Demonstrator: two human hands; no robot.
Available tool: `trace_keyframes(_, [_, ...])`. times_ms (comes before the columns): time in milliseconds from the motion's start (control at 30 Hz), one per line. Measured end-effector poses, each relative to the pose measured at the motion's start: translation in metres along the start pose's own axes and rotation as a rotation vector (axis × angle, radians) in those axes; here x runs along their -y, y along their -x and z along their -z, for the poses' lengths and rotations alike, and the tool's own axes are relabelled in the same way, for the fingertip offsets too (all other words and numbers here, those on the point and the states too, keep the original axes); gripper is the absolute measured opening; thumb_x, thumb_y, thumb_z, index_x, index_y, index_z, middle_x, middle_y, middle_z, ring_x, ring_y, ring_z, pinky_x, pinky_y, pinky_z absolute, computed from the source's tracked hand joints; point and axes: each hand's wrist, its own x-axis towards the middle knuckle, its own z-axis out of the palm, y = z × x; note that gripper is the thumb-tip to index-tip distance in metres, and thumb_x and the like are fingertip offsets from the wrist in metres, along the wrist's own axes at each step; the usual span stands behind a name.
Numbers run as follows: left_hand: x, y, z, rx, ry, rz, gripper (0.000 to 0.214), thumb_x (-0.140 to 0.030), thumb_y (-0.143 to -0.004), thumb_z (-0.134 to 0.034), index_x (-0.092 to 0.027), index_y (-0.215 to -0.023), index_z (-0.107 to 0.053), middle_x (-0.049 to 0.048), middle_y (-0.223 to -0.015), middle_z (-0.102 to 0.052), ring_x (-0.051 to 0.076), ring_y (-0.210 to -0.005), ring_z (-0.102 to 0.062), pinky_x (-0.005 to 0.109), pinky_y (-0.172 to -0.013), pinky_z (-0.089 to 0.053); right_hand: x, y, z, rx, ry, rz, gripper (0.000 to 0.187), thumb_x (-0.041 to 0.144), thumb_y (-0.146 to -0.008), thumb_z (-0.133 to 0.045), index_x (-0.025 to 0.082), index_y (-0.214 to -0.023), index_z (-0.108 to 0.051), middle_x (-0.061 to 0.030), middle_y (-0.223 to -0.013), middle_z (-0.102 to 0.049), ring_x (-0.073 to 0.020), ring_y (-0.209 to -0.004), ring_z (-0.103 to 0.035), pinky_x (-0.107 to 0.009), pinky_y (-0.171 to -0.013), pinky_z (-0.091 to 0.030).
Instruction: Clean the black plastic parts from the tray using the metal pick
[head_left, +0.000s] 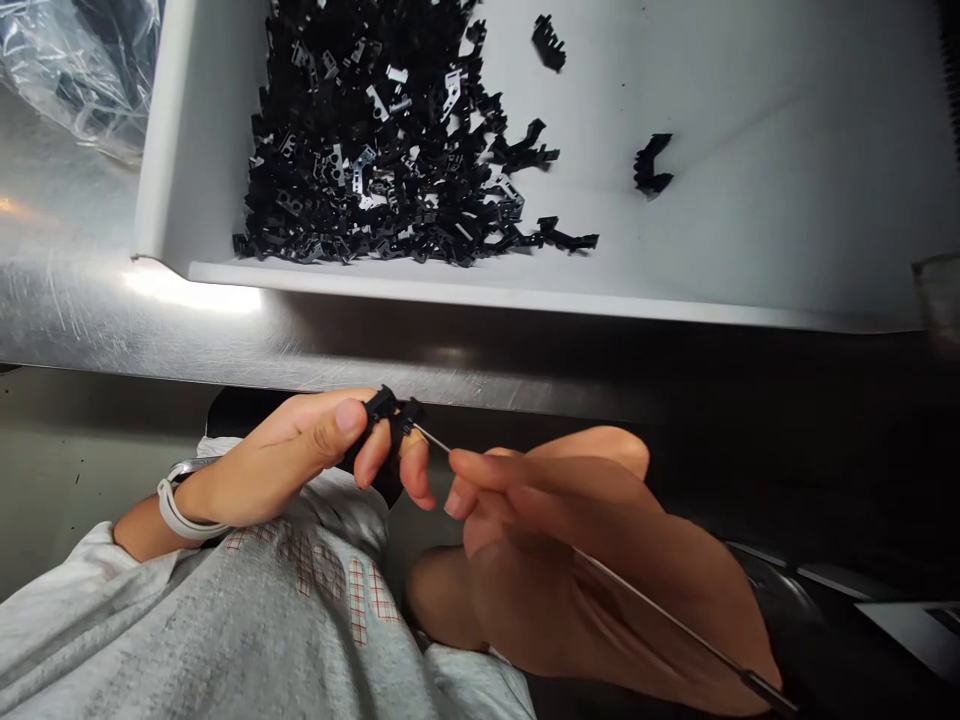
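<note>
My left hand (322, 440) is closed on a small black plastic part (381, 403), pinched between thumb and fingers in front of the table edge. My right hand (570, 540) grips a thin metal pick (660, 608), its shaft running back past the wrist to a dark end at lower right. The pick's tip meets the right side of the black part, near my left fingertips. Fingers partly cover the part, so its full shape is hidden.
Beyond my hands, a white tray (525, 297) stands on the scratched metal table (75, 300). Its left side holds a heap of black parts (375, 150); a few lie loose, including a bracket-shaped one (652, 166). A clear plastic bag (82, 70) sits at upper left.
</note>
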Motion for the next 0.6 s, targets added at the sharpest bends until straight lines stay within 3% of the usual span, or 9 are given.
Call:
trace_keyframes(167, [0.0, 0.0, -0.003, -0.003, 0.039, 0.018, 0.046, -0.053, -0.102, -0.04, -0.019, -0.073, -0.051, 0.007, -0.084, -0.063, 0.021, -0.091, -0.063, 0.034, -0.088, -0.046, 0.005, -0.007, -0.022, -0.059, 0.018, 0.028, 0.028, 0.016, -0.068, -0.088, 0.028, -0.083, -0.067, 0.0007, -0.078, -0.078, -0.0199, -0.059, -0.066, -0.033, -0.039, -0.045])
trace_keyframes(300, [-0.001, 0.0, -0.005, 0.019, 0.074, 0.029, 0.045, -0.051, -0.102, -0.041, -0.019, -0.072, -0.05, 0.0068, -0.09, -0.066, 0.018, -0.093, -0.062, 0.029, -0.086, -0.045, 0.006, -0.005, -0.033, -0.373, -0.017, 0.136, 0.025, 0.007, -0.07, -0.083, 0.024, -0.073, -0.065, 0.0032, -0.071, -0.076, -0.0129, -0.051, -0.058, -0.028, -0.034, -0.039])
trace_keyframes(367, [-0.001, 0.0, -0.004, 0.026, 0.068, 0.024, 0.045, -0.051, -0.103, -0.039, -0.019, -0.073, -0.05, 0.0053, -0.088, -0.064, 0.016, -0.09, -0.061, 0.028, -0.085, -0.045, 0.007, -0.002, -0.034, -0.46, -0.034, 0.137, 0.024, 0.003, -0.071, -0.08, 0.02, -0.065, -0.064, 0.0044, -0.066, -0.075, -0.0096, -0.048, -0.056, -0.026, -0.035, -0.04])
trace_keyframes(500, [0.001, 0.0, -0.001, 0.032, 0.038, 0.004, 0.045, -0.05, -0.104, -0.036, -0.02, -0.075, -0.05, 0.0031, -0.085, -0.057, 0.014, -0.084, -0.058, 0.028, -0.088, -0.045, 0.01, 0.005, -0.027, -0.319, -0.118, -0.003, 0.021, 0.002, -0.082, -0.066, 0.019, -0.074, -0.075, 0.0043, -0.068, -0.077, -0.0098, -0.046, -0.061, -0.029, -0.041, -0.047])
trace_keyframes(600, [0.001, 0.001, -0.001, 0.035, 0.038, 0.006, 0.043, -0.05, -0.104, -0.036, -0.02, -0.075, -0.049, 0.0034, -0.085, -0.056, 0.016, -0.087, -0.06, 0.031, -0.091, -0.046, 0.01, 0.007, -0.025, -0.27, -0.142, -0.006, 0.028, -0.001, -0.083, -0.059, 0.021, -0.083, -0.077, 0.0032, -0.074, -0.079, -0.0118, -0.049, -0.063, -0.03, -0.04, -0.049])
